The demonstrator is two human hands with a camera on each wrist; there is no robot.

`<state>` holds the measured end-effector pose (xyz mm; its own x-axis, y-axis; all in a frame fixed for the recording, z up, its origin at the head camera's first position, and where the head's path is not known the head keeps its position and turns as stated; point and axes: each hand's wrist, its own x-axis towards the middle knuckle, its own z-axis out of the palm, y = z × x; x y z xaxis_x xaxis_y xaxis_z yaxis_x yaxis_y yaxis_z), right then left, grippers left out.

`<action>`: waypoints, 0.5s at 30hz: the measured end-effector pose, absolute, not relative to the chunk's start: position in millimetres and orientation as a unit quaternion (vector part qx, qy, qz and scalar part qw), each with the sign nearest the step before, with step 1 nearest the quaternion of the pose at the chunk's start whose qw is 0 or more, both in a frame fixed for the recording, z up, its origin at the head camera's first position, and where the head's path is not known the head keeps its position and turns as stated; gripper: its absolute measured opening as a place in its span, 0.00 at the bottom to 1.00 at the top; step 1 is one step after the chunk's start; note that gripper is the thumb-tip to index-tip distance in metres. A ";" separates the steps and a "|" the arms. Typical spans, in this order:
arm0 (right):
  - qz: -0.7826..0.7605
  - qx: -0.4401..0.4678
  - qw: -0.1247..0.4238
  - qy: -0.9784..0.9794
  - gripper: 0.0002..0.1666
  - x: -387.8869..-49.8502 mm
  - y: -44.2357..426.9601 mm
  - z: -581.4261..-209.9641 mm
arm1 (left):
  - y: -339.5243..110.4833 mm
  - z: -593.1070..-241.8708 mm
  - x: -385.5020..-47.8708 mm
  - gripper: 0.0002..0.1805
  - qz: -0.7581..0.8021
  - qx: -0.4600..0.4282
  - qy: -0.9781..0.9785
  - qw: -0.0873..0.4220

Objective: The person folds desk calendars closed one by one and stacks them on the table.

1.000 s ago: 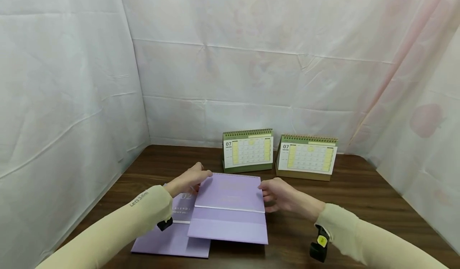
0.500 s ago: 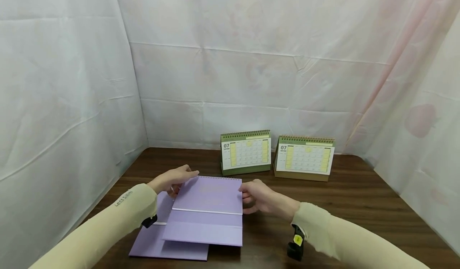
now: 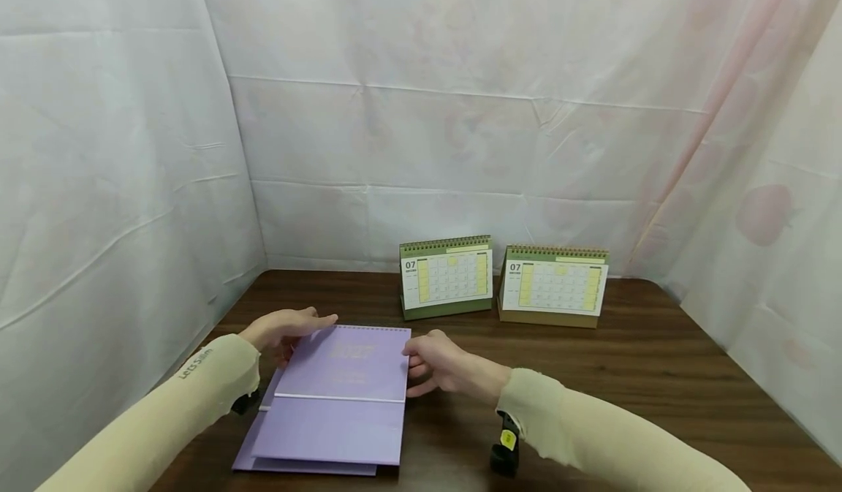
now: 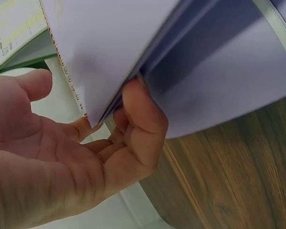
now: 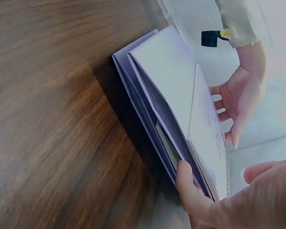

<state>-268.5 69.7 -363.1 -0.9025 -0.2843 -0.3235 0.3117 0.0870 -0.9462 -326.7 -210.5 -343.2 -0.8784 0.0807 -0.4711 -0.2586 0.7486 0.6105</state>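
Left hand [image 3: 286,327] and right hand [image 3: 439,360] both grip the upper purple calendar [image 3: 338,430] by its edges, over the lower purple calendar [image 3: 247,454] on the counter [image 3: 658,353]! Stacking looks nearly done; squaring and release seem left. Two green-topped calendars [image 3: 446,280] [image 3: 552,289] stand behind.

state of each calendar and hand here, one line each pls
Upper purple calendar: held, cover facing up
Lower purple calendar: lying down, mostly covered in head view
Green-based calendar: standing, showing 07
Tan-based calendar: standing, showing 07
Left hand: gripping
Right hand: gripping
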 end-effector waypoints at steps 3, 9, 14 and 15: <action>-0.678 0.015 0.222 0.700 0.04 -268.3 63.4 -365.8 | -214.7 -342.8 -326.5 0.50 0.340 -0.057 0.906 0.245; -0.684 0.017 0.224 0.694 0.04 -267.8 54.8 -368.0 | -218.4 -344.3 -327.5 0.53 0.334 -0.086 0.907 0.241; -0.692 0.014 0.224 0.686 0.05 -266.7 48.5 -369.1 | -221.1 -347.5 -330.5 0.51 0.316 -0.102 0.913 0.235; -0.693 0.013 0.224 0.685 0.05 -266.5 47.4 -369.3 | -221.6 -347.9 -330.8 0.51 0.316 -0.103 0.914 0.233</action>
<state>-266.5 47.4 -369.3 -0.8992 -0.2923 -0.3257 0.3291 0.0390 -0.9435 -330.8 -221.6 -347.9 -0.8701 -0.0408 -0.4913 -0.3351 0.7798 0.5288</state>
